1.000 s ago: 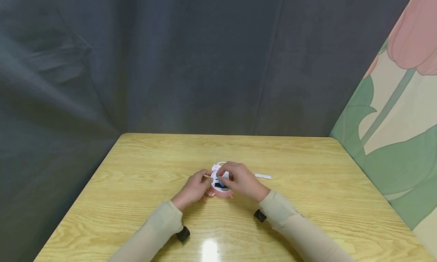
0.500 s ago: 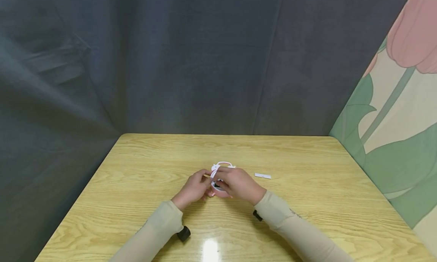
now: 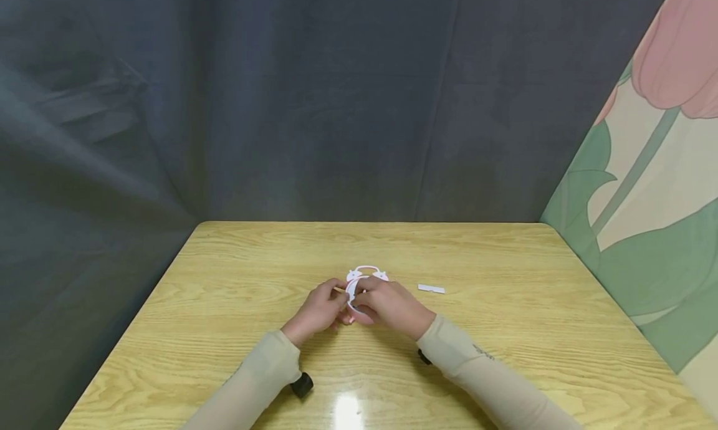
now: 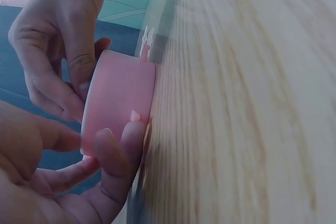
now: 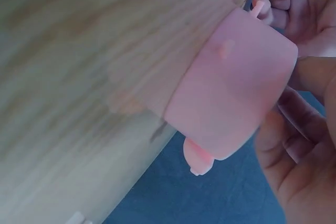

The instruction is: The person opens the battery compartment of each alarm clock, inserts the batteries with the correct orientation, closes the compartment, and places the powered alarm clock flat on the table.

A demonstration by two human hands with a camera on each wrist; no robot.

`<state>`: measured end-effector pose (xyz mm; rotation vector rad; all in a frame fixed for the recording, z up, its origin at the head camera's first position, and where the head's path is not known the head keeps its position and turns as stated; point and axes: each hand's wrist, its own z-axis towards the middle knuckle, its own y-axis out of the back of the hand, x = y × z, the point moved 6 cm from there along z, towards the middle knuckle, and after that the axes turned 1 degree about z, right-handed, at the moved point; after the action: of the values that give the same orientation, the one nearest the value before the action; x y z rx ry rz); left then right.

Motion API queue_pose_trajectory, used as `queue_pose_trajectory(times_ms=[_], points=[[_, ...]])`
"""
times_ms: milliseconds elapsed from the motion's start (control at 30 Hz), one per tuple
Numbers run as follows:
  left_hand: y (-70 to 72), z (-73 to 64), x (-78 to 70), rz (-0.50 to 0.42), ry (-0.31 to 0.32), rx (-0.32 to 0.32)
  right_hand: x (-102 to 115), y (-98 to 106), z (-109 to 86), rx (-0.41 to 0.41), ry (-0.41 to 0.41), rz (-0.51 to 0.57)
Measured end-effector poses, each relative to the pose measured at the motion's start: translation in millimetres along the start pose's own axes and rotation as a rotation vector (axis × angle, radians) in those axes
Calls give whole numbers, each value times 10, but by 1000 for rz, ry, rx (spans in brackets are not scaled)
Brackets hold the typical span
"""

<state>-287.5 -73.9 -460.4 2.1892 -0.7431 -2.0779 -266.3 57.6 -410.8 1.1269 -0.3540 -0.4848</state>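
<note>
A pink alarm clock (image 3: 366, 318) with two bells and a handle lies on its front on the table, its white back facing up. My left hand (image 3: 320, 309) grips its left side, thumb and fingers along the rim; the left wrist view shows the pink side wall (image 4: 121, 98) between them. Over the clock's back bends my right hand (image 3: 397, 305), with curled fingertips at the back surface. Those fingers cover the dark opening there, and whatever they may pinch is hidden. In the right wrist view, the right hand (image 5: 307, 156) reaches behind the clock body (image 5: 231, 82).
A small white strip, like a battery cover (image 3: 430, 288), lies on the wooden table (image 3: 252, 262) to the right of the clock. Dark cloth (image 3: 336, 106) hangs behind and on the left. A flower-patterned panel (image 3: 645, 199) stands on the right.
My right hand has lowered onto the clock's back and shifted slightly left. The blue piece seen beneath its fingers a second ago is now hidden. My left hand has stayed put.
</note>
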Motion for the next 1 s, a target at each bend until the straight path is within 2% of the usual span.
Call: queue_pose_trajectory(times_ms=[100,167,233,333,433,533,600,767,1000], points=[[2,4,-2,1,9,1,-23,-6,-16,-7,-6,33],[1,6,-6,8,9,-1,-61,-8,-27,-9,-62,72],[-5,3,-11,13,12,0,-121,-6,-45,-22,-168,117],[-17,-6,-19,14,8,1,-232,-6,-91,-56,-395,175],[-23,-9,-23,7,1,-3,-310,-50,-140,-51,-612,222],[-29,-8,-26,5,-4,-7,-336,-111,-159,-30,-750,276],[-31,-8,-25,10,-3,-8,-331,-152,-158,-15,-795,316],[-27,-5,-12,20,2,-12,-310,-237,-155,1,-817,407],[-27,-15,-18,15,2,-9,-335,-289,-181,20,-875,462]])
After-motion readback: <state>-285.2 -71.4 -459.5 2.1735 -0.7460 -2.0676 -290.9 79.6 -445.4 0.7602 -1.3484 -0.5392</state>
